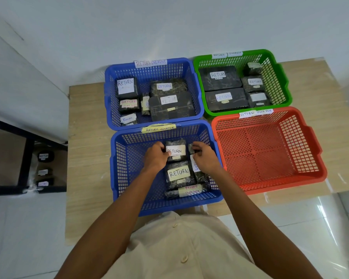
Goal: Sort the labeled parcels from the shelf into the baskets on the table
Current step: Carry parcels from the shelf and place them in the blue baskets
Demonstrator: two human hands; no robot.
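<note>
Both my hands are inside the near blue basket [129,178]. My left hand [155,158] grips the left side of a black parcel labeled RETURN [176,151]. My right hand [205,158] has its fingers curled around a small dark parcel [190,148] just right of it. Below them lie a larger RETURN parcel [178,174], an upright parcel [197,170] and a long one [187,191] at the front. The far blue basket [149,73] and the green basket [278,77] hold several labeled parcels. The red basket [270,154] holds nothing.
The four baskets sit on a wooden table [85,158] against a white wall. At the left stands a black-framed shelf [26,158] with three dark labeled parcels [44,157]. White floor tiles lie to the right and left of me.
</note>
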